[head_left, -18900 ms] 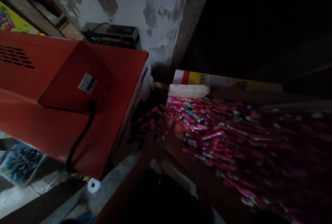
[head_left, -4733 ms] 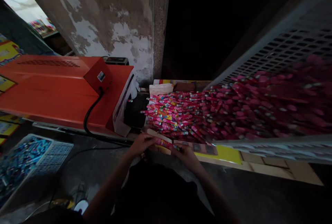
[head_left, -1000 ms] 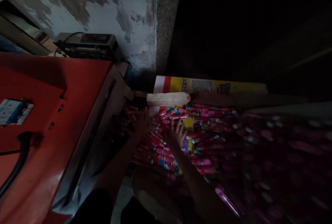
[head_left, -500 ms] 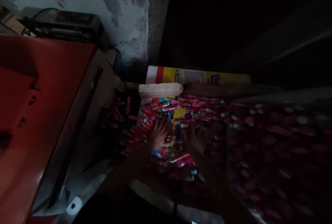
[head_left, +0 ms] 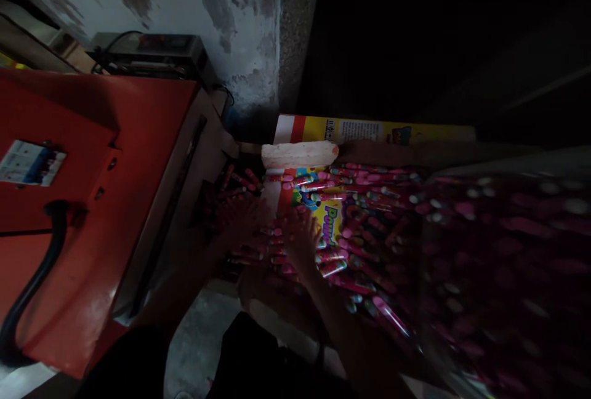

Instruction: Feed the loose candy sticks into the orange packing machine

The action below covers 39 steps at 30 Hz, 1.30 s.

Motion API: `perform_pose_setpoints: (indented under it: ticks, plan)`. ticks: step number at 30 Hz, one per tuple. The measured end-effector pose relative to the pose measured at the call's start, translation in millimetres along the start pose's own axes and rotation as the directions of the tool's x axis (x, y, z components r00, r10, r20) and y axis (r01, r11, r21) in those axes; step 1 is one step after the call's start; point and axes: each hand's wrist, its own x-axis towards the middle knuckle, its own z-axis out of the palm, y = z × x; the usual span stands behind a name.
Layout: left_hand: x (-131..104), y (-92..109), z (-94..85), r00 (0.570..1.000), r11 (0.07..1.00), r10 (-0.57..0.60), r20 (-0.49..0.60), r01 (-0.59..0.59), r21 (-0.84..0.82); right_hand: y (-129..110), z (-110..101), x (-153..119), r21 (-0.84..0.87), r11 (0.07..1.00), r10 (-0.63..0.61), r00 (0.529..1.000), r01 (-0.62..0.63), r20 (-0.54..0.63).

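Note:
Many small pink tubes (head_left: 330, 255) with pale or see-through ends lie loose over a yellow printed cardboard sheet (head_left: 329, 217). On the left, in deep shade, my left hand (head_left: 242, 217) rests over tubes at the left edge of the sheet, its fingers spread. My right hand (head_left: 300, 236) is just right of it, palm down among the tubes, fingers apart and pointing away from me. I see nothing gripped in either hand, though the dimness hides what lies under the palms.
A red machine (head_left: 152, 122) with a black hose (head_left: 50, 263) stands at left, a grey device (head_left: 152, 54) behind it. A pale block (head_left: 300, 154) lies along the sheet's far side. A dark heap of similar tubes (head_left: 508, 263) fills the right.
Both hands have moved left across the sheet, the left one onto its left edge. More printed lettering shows between the tubes. The camera view has shifted left.

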Motion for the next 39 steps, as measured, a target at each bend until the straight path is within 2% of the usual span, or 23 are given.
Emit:
perform_pose_setpoints:
  ticks: [2, 4, 7, 9, 10, 12, 15, 19, 22, 24, 25, 26, 28, 30, 32, 34, 36, 39]
  plan:
    - [7.4, 27.7, 3.6, 0.993, 0.993, 0.106, -0.049, -0.108, -0.051, 40.9, -15.5, -2.8, -0.049, 0.995, -0.092, 0.992, 0.088, -0.089]
    - [21.3, 65.8, 11.8, 0.964, 0.961, 0.248, -0.099, -0.258, -0.097, 93.4, -27.5, -7.8, -0.129, 0.983, -0.152, 0.972, 0.13, -0.18]
    - [42.6, 117.5, 28.3, 0.93, 0.924, 0.344, -0.131, -0.36, -0.129, 155.8, -30.8, -22.2, -0.245, 0.952, -0.22, 0.966, 0.182, -0.136]
    - [50.3, 133.6, 37.4, 0.925, 0.919, 0.356, -0.129, -0.372, -0.133, 170.3, -23.1, -34.1, -0.301, 0.931, -0.241, 0.968, 0.208, -0.074]
    - [51.4, 134.5, 40.3, 0.924, 0.917, 0.361, -0.124, -0.376, -0.134, 169.2, -17.2, -39.3, -0.322, 0.923, -0.241, 0.969, 0.209, -0.062]
    - [47.9, 123.3, 42.2, 0.926, 0.918, 0.36, -0.11, -0.373, -0.135, 154.4, -3.7, -46.3, -0.349, 0.92, -0.221, 0.972, 0.18, -0.08]
    - [32.5, 86.0, 34.9, 0.934, 0.928, 0.351, -0.071, -0.357, -0.104, 115.0, 15.8, -45.0, -0.329, 0.931, -0.203, 0.974, 0.159, -0.104]
    - [1.7, 30.8, 11.4, 0.964, 0.964, 0.266, -0.003, -0.266, 0.007, 52.2, 34.9, -29.8, -0.185, 0.97, -0.176, 0.981, 0.158, -0.086]
    - [-20.5, 4.6, -6.8, 0.985, 0.982, 0.173, 0.008, -0.173, 0.075, 10.6, 37.7, -19.7, -0.062, 0.977, -0.209, 0.977, 0.205, -0.05]
    - [-27.5, 1.4, -13.8, 0.99, 0.986, 0.139, -0.012, -0.138, 0.091, -1.4, 30.1, -16.7, -0.009, 0.965, -0.261, 0.964, 0.26, -0.044]
    - [-27.2, 5.3, -14.8, 0.99, 0.987, 0.136, -0.019, -0.134, 0.087, 0.4, 23.3, -17.1, 0.0, 0.96, -0.28, 0.959, 0.281, -0.05]
    - [-24.3, 13.3, -14.0, 0.989, 0.987, 0.145, -0.025, -0.143, 0.075, 8.4, 15.0, -19.2, -0.004, 0.957, -0.291, 0.955, 0.292, -0.06]
    - [-11.8, 40.6, -7.5, 0.979, 0.98, 0.2, -0.027, -0.199, 0.024, 42.2, -4.1, -29.4, -0.053, 0.954, -0.298, 0.952, 0.295, -0.07]
    - [5.8, 79.5, 3.7, 0.957, 0.956, 0.287, -0.043, -0.289, -0.05, 93.3, -22.5, -47.6, -0.135, 0.946, -0.302, 0.952, 0.294, -0.044]
    - [23.4, 121.4, 17.3, 0.91, 0.903, 0.41, -0.067, -0.415, -0.109, 148.1, -35.9, -69.1, -0.223, 0.926, -0.311, 0.95, 0.306, 0.012]
    - [37.6, 156.3, 32.0, 0.859, 0.851, 0.505, -0.08, -0.511, -0.121, 192.6, -41.9, -86.8, -0.288, 0.887, -0.362, 0.931, 0.36, 0.05]
    - [46.5, 176.8, 46.0, 0.831, 0.824, 0.551, -0.072, -0.556, -0.112, 218.3, -40.6, -96.0, -0.333, 0.855, -0.392, 0.916, 0.398, 0.089]
    - [50.0, 178.0, 60.4, 0.808, 0.801, 0.584, -0.074, -0.589, -0.105, 225.1, -32.1, -96.4, -0.362, 0.857, -0.352, 0.93, 0.367, 0.108]
